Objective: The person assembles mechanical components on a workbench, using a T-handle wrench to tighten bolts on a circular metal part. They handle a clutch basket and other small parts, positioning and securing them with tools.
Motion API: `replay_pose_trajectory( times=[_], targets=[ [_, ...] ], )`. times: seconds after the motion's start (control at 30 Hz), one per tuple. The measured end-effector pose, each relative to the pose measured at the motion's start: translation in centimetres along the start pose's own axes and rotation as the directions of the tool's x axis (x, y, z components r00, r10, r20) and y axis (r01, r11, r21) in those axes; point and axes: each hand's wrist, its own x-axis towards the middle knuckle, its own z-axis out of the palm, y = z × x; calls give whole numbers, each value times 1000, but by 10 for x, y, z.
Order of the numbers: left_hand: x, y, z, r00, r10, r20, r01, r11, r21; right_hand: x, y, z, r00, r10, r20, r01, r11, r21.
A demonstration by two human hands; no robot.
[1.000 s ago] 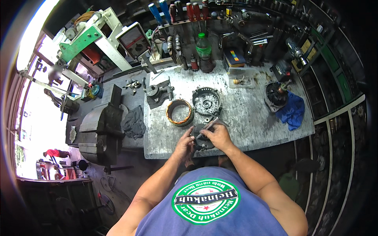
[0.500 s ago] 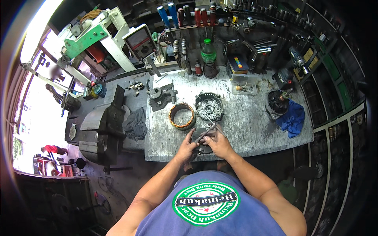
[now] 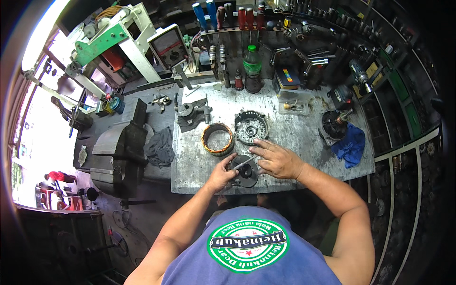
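Observation:
My left hand [image 3: 223, 175] is closed around the lower end of a slim grey rod [image 3: 245, 162], which slants up toward my right hand. Behind the rod, a dark round metal part [image 3: 247, 176] with a raised centre sits near the bench's front edge. My right hand [image 3: 280, 161] is spread, palm down, its fingertips reaching left close to the rod's upper end and the near rim of an alternator housing [image 3: 251, 127]; whether they touch the rod I cannot tell. Left of the housing stands a stator ring [image 3: 218, 138] with copper windings.
A metal pump-like part [image 3: 190, 113] lies at the bench's back left, beside a large vise [image 3: 118, 154] and a dark rag [image 3: 159, 147]. At right are another housing [image 3: 333, 126] and a blue cloth [image 3: 350, 145]. A green-capped bottle [image 3: 252, 66] stands behind.
My right hand has moved right and opened out, away from my left hand. A second thin rod by the right hand no longer shows. More of the dark round part is visible.

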Motion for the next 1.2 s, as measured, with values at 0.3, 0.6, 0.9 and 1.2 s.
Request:
replay_pose_trajectory(
  times=[0.3,0.6,0.9,1.2],
  targets=[
    [-1,11,23,980,1,-198,58,956,289,11,-1,-19,956,-254,146,258,966,-11],
    [0,48,42,958,62,-281,117,809,576,-9,-9,-18,991,-40,131,76,956,-284],
    [-6,51,48,958,228,-172,-8,624,781,-54,-34,43,311,446,839,-426,-724,543],
    [-6,53,48,950,219,-221,13,682,732,-52,-72,46,178,707,684,-47,-688,724]
  ],
)
